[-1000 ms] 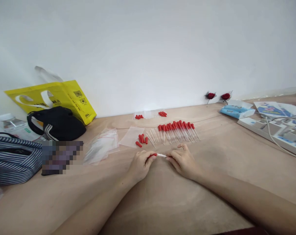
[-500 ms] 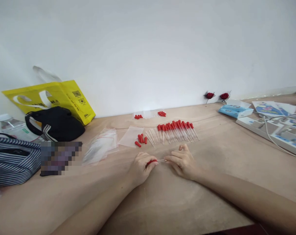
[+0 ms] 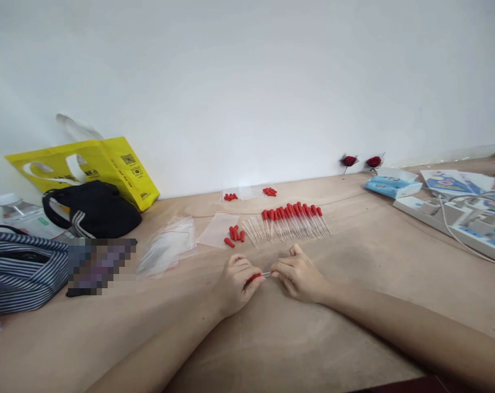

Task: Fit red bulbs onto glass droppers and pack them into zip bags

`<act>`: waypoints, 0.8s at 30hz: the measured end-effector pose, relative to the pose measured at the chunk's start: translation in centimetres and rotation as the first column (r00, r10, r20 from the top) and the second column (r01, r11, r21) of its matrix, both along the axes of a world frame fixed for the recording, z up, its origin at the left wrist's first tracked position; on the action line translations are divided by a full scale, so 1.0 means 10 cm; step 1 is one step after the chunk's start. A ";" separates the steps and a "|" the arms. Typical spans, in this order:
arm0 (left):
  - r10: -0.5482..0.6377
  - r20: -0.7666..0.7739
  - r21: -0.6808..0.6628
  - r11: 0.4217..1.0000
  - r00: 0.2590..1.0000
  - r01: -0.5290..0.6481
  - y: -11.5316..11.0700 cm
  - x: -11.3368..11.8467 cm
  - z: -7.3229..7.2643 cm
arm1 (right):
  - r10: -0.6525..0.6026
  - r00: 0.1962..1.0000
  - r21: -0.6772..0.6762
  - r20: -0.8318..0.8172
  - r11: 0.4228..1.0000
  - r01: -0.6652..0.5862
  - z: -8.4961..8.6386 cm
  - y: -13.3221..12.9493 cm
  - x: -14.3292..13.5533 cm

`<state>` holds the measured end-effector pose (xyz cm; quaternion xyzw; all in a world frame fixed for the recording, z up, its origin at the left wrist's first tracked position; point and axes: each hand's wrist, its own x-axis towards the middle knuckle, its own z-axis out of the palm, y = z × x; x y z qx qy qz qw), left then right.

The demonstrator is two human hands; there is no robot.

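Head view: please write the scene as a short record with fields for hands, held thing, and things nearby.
left hand: pinches the red cap end of a dropper
right hand: pinches the clear tube end of the same dropper
behind hands: row of droppers, loose red caps
left side: clear bags, yellow bag
surface: table

Bare table point(image 3: 353, 273) right of hands; dropper row point(image 3: 292, 221) & loose caps point(image 3: 234, 234) block ahead.

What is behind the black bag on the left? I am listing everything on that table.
Behind the black bag a yellow paper bag leans on the wall, with a clear plastic loop rising behind it. The yellow bag's lower part is hidden by the black bag.
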<state>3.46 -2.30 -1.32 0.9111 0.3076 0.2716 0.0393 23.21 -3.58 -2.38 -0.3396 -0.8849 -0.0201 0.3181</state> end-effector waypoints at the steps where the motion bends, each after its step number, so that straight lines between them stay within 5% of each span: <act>1: 0.004 -0.005 0.007 1.000 1.000 -0.004 0.00 0.00 0.00 | 0.000 1.000 -0.018 0.002 1.000 0.000 -0.01 0.00 0.00; 9: 0.031 0.001 0.027 0.999 1.000 -0.031 0.02 -0.01 0.05 | -0.009 1.000 -0.055 0.023 0.998 0.010 0.07 0.00 -0.01; 17: 0.004 -0.091 0.011 1.000 0.996 -0.003 0.07 -0.06 0.09 | -0.024 0.989 0.189 0.147 0.982 -0.004 0.12 -0.01 0.03; 20: 0.111 -0.055 0.051 0.993 0.992 -0.109 0.06 -0.07 0.11 | -0.113 0.986 0.165 0.124 0.982 0.092 0.11 0.01 0.05; 24: 0.373 0.108 0.046 0.924 0.921 -0.380 0.15 -0.13 0.12 | -0.358 0.933 -0.048 -0.041 0.933 0.356 0.11 0.20 0.10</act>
